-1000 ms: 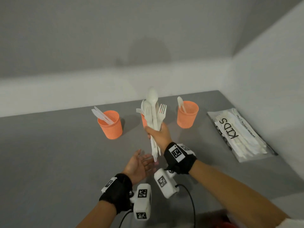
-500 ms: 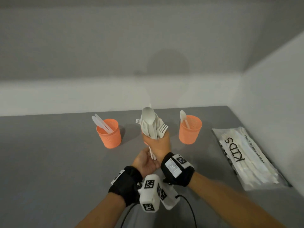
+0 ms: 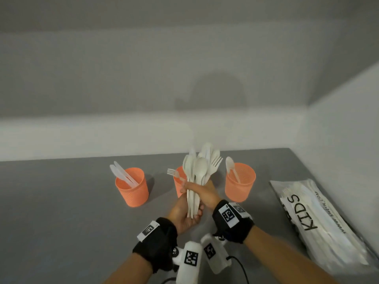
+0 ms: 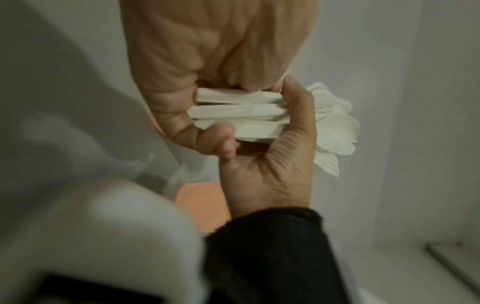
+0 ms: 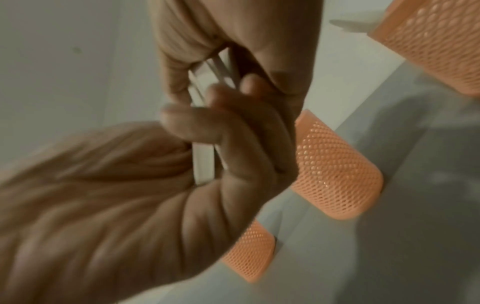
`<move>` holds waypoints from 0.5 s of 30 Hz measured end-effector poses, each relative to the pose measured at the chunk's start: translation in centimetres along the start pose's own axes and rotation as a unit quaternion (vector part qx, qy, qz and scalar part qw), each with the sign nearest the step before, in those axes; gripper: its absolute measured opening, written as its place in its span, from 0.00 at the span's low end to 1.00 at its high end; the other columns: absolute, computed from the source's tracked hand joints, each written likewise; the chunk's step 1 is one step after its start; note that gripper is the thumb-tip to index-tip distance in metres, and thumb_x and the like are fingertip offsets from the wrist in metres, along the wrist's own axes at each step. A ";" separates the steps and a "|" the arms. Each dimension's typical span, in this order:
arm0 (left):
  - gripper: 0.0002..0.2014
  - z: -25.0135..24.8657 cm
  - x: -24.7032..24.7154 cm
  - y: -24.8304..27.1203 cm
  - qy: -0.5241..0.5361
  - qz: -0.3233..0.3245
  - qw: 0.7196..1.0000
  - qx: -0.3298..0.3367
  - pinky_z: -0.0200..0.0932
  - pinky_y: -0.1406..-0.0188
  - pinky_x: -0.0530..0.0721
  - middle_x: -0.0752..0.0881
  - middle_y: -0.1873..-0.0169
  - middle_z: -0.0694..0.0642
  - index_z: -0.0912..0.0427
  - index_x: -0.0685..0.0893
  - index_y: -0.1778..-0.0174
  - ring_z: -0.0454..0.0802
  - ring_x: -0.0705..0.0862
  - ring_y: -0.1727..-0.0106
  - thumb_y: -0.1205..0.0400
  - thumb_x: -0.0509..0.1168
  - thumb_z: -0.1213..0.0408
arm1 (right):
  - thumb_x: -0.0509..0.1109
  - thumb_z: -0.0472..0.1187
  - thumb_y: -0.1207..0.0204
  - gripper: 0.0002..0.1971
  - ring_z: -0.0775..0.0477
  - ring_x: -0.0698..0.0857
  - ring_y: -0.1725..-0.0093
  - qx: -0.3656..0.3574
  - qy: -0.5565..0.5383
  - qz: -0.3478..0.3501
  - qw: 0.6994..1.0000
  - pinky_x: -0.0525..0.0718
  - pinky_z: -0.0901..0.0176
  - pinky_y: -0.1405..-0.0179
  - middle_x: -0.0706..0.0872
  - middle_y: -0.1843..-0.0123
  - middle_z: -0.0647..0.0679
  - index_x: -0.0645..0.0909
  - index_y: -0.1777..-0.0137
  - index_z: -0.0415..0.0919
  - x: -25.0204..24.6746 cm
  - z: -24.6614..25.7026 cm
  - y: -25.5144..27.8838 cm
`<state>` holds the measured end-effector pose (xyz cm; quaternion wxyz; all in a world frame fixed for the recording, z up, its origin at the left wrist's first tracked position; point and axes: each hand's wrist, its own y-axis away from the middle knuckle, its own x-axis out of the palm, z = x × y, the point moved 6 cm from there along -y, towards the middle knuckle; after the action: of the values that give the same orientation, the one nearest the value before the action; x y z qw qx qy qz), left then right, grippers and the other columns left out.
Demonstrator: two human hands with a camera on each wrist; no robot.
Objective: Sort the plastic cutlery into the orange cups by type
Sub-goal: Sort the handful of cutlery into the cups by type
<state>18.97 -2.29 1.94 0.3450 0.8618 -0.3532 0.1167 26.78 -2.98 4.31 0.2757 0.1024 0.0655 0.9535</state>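
A bundle of white plastic cutlery, spoons and forks fanned upward, stands upright over the grey table. My right hand grips it round the middle of the handles. My left hand is curled round the handle ends from below. Three orange mesh cups stand in a row behind: the left cup holds knives, the middle cup, half hidden by the hands, holds a fork, and the right cup holds a spoon. In the right wrist view my fingers wrap the handles.
A clear bag printed KIDS, with more white cutlery inside, lies on the table at the right, along the side wall. A white wall runs behind the cups. The table's corner is at the far right.
The right hand has lowered the bundle toward me. The left hand, open below it before, has come up and closed round the handle ends.
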 end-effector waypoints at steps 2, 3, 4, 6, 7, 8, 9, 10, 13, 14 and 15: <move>0.25 -0.8 -0.1 0.2 -0.008 0.038 0.999 0.024 0.36 0.78 0.79 0.83 0.73 0.59 0.65 0.83 0.62 0.49 0.82 0.75 0.15 0.46 0.52 | 0.76 0.35 0.31 0.09 0.44 0.88 0.62 0.014 -0.034 0.001 0.999 0.86 0.56 0.63 0.87 0.62 0.40 0.83 0.52 0.35 -0.4 0.1 -0.4; 0.18 -1.2 0.1 0.4 -0.008 0.071 0.997 0.033 0.40 0.72 0.81 0.85 0.68 0.61 0.66 0.83 0.57 0.51 0.84 0.69 0.19 0.51 0.58 | 0.74 0.34 0.30 0.08 0.45 0.88 0.63 0.021 -0.048 0.005 0.999 0.86 0.56 0.63 0.87 0.61 0.39 0.82 0.52 0.34 -0.5 0.3 -0.4; 0.14 -1.6 0.4 0.7 -0.020 0.105 0.993 0.042 0.43 0.66 0.83 0.86 0.64 0.61 0.66 0.82 0.51 0.52 0.84 0.65 0.25 0.57 0.62 | 0.74 0.34 0.30 0.09 0.48 0.87 0.65 0.022 -0.050 0.011 0.998 0.87 0.58 0.63 0.86 0.61 0.40 0.82 0.52 0.32 -0.7 0.6 -0.4; 0.23 -1.9 0.7 0.8 -0.089 0.143 0.984 0.056 0.45 0.62 0.84 0.85 0.61 0.60 0.62 0.78 0.42 0.51 0.85 0.62 0.35 0.60 0.69 | 0.74 0.36 0.31 0.14 0.53 0.86 0.64 0.023 -0.021 0.039 0.999 0.85 0.63 0.63 0.86 0.59 0.42 0.83 0.48 0.28 -1.0 0.6 0.0; 0.26 -1.8 0.8 0.7 -0.140 0.145 0.977 0.063 0.44 0.62 0.85 0.84 0.61 0.59 0.60 0.75 0.39 0.50 0.86 0.62 0.36 0.61 0.71 | 0.73 0.37 0.29 0.15 0.53 0.86 0.59 0.030 -0.003 0.060 0.998 0.84 0.63 0.59 0.86 0.56 0.43 0.84 0.44 0.29 -1.0 0.4 0.2; 0.26 -1.7 0.8 0.7 -0.198 0.138 0.968 0.070 0.45 0.61 0.86 0.84 0.61 0.59 0.60 0.74 0.39 0.50 0.86 0.63 0.36 0.64 0.71 | 0.71 0.37 0.26 0.14 0.53 0.86 0.54 0.043 0.010 0.086 0.995 0.83 0.62 0.54 0.86 0.51 0.44 0.84 0.42 0.33 -0.8 0.1 0.5; 0.24 -1.6 0.8 0.6 -0.256 0.128 0.955 0.078 0.46 0.58 0.86 0.85 0.62 0.58 0.60 0.76 0.41 0.50 0.86 0.63 0.35 0.67 0.70 | 0.69 0.39 0.25 0.14 0.53 0.85 0.48 0.061 0.016 0.113 0.992 0.82 0.63 0.49 0.86 0.46 0.45 0.84 0.41 0.37 -0.5 -0.3 0.9; 0.18 -1.4 0.7 0.6 -0.308 0.127 0.939 0.083 0.47 0.58 0.86 0.86 0.63 0.58 0.61 0.80 0.47 0.50 0.86 0.64 0.34 0.68 0.68 | 0.69 0.41 0.25 0.15 0.54 0.83 0.43 0.076 0.022 0.134 0.988 0.80 0.66 0.46 0.85 0.42 0.47 0.84 0.40 0.40 -0.3 -0.6 1.2; 0.03 -0.8 0.7 1.1 -0.387 0.127 0.909 0.088 0.38 0.70 0.83 0.86 0.71 0.57 0.58 0.82 0.59 0.48 0.84 0.72 0.25 0.67 0.64 | 0.68 0.41 0.23 0.18 0.59 0.81 0.42 0.097 0.039 0.148 0.983 0.78 0.72 0.48 0.84 0.40 0.50 0.80 0.34 0.39 -0.1 -1.0 1.6; 0.02 -0.8 0.6 1.1 -0.395 0.110 0.906 0.104 0.37 0.75 0.81 0.85 0.74 0.56 0.58 0.82 0.59 0.48 0.84 0.75 0.22 0.65 0.65 | 0.68 0.39 0.23 0.17 0.59 0.82 0.44 0.093 0.042 0.141 0.985 0.79 0.72 0.50 0.85 0.43 0.51 0.79 0.34 0.38 0.0 -1.1 1.7; 0.02 -0.9 0.5 1.1 -0.396 0.088 0.905 0.128 0.37 0.78 0.81 0.85 0.76 0.56 0.57 0.81 0.58 0.49 0.84 0.76 0.21 0.64 0.66 | 0.70 0.38 0.24 0.16 0.58 0.83 0.46 0.083 0.041 0.126 0.988 0.80 0.71 0.50 0.86 0.46 0.50 0.80 0.37 0.37 0.1 -1.2 1.8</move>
<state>18.58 -2.47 3.38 0.0514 0.8390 -0.5175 -0.1598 25.49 -4.55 3.46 0.1409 0.0935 0.1424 0.9753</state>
